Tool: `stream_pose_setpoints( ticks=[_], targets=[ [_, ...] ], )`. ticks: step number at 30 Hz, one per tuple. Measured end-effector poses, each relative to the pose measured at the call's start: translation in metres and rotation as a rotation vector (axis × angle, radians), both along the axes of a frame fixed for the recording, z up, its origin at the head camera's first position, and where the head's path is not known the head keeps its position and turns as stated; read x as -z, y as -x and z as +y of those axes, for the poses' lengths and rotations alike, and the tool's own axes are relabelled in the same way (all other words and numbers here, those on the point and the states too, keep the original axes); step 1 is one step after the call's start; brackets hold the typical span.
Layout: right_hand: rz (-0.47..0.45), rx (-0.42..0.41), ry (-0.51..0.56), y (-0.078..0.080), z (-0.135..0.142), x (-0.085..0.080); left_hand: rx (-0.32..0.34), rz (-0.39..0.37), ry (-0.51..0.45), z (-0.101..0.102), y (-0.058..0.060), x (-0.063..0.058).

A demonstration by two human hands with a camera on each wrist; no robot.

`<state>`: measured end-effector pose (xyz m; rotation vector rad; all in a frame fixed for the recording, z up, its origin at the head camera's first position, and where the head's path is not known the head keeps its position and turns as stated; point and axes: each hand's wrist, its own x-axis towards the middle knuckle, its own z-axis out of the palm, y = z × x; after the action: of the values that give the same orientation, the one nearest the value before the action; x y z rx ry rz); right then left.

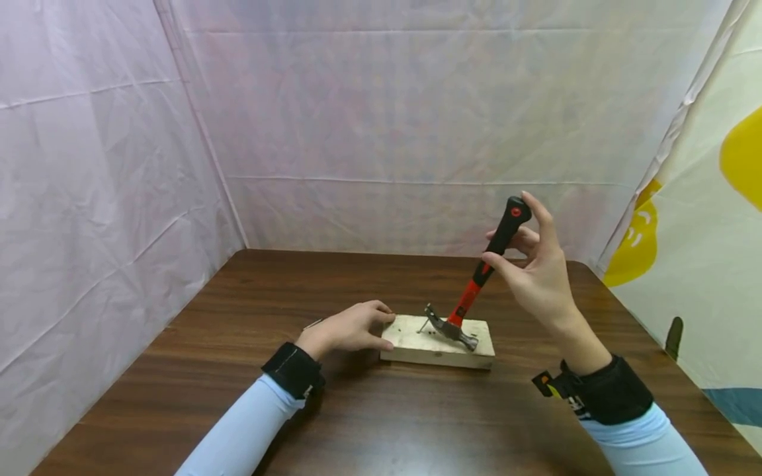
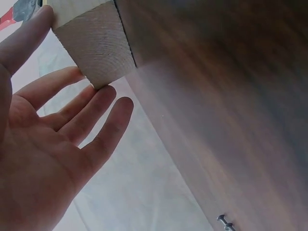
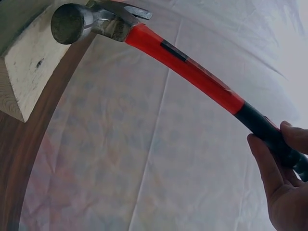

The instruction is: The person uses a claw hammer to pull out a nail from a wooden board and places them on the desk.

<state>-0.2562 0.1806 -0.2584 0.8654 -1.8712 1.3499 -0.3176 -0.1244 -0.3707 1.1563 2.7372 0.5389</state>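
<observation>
A pale wooden block (image 1: 437, 358) lies flat on the table. At its left end my left hand (image 1: 351, 328) holds it, thumb on the near side and fingertips on the far side; the end grain of the block (image 2: 98, 48) shows in the left wrist view. The claw hammer (image 1: 465, 301) rests head-down on the block's top, its red and black handle leaning up to the right. Near the handle's end, my right hand (image 1: 540, 281) grips it between thumb and fingers. A tilted nail (image 1: 423, 326) stands in the block at the hammer's claw.
Small dark holes or marks dot the block's top. Loose nails (image 2: 224, 222) lie on the brown wooden table (image 1: 238, 330), seen in the left wrist view. White cloth walls (image 1: 387, 132) stand behind and at the left; a printed cloth (image 1: 702, 251) hangs at the right.
</observation>
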Motion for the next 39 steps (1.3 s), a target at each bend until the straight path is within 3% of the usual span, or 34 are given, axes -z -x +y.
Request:
stream_pose_setpoints(
  ticks=[15, 24, 33, 39],
  targets=[
    [0.06, -0.057, 0.069, 0.0, 0.006, -0.01, 0.015, 0.03, -0.002, 0.003, 0.001, -0.004],
    [0.055, -0.095, 0.085, -0.002, 0.001, -0.012, -0.012, 0.064, -0.028, 0.006, -0.001, -0.006],
    [0.07, -0.136, 0.094, -0.004, -0.004, -0.014, -0.008, 0.184, -0.189, 0.013, -0.001, -0.009],
    [0.064, -0.154, 0.083, -0.007, -0.008, -0.016, 0.075, 0.21, -0.321, 0.018, 0.0, -0.011]
  ],
)
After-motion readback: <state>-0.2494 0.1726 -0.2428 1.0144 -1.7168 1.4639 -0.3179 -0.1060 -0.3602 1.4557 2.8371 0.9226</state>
